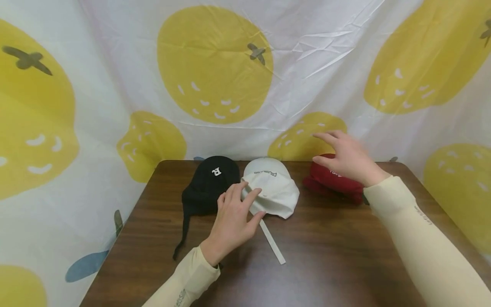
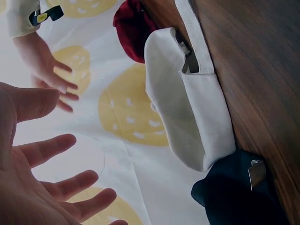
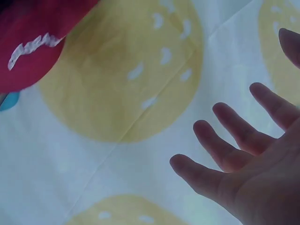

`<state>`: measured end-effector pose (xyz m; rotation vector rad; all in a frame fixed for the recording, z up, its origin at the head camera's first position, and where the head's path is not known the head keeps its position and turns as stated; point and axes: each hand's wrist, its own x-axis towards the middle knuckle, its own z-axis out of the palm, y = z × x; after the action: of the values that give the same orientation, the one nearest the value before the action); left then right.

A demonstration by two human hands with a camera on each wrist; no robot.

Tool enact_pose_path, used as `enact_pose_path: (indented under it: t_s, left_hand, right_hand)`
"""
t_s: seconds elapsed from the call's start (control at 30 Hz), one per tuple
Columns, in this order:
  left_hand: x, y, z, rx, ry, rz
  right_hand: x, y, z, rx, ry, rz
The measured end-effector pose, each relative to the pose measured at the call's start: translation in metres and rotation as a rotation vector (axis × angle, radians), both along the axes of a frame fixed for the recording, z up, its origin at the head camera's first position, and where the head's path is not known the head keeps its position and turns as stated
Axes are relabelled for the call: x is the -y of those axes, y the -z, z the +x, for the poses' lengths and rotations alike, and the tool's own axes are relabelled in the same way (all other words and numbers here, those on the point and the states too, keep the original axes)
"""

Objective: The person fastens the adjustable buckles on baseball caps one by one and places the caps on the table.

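Note:
Three caps lie in a row along the back of the table. A black cap [image 1: 209,187] with a white R is on the left, its dark strap trailing forward. Beside it sits a white cap [image 1: 281,198] with dark lettering, its pale strap [image 1: 273,242] stretched toward the front. On the right is a red cap [image 1: 334,184], partly covered by my right hand [image 1: 350,157], which hovers above it with fingers spread. My left hand [image 1: 234,215] is in front of the white cap, fingers apart and loosely bent. Both wrist views show the palms holding nothing.
The brown wooden table [image 1: 337,260] reaches back to a hanging white cloth [image 1: 307,81] with yellow fruit prints, which also drapes at both sides. The black and white caps sit close together, while a gap separates the white cap from the red one.

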<state>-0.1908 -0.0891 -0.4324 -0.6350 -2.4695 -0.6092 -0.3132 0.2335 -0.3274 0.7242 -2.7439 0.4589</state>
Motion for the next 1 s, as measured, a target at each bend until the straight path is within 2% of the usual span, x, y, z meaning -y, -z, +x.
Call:
enact_pose_path:
  t_s: [0.2,0.47,0.63,0.8,1.0]
  left_hand:
    - [0.0,-0.001,0.001,0.006,-0.008,-0.003]
    - [0.0,0.0,0.002,0.032,-0.013,-0.007]
    - [-0.001,0.001,0.002,0.047,-0.018,-0.019]
    - [-0.004,0.001,0.004,0.054,-0.024,-0.029]
    - [-0.005,0.003,0.006,0.042,-0.022,-0.03]
  right_hand:
    - [0.032,0.014,-0.008,0.009,-0.079,0.007]
    - [0.059,0.044,-0.01,0.028,-0.126,0.058]
    - [0.068,0.071,-0.008,0.086,-0.152,0.118]
    - [0.075,0.103,-0.005,0.177,-0.115,0.154]
    - [0.081,0.138,-0.001,0.202,-0.13,0.176]
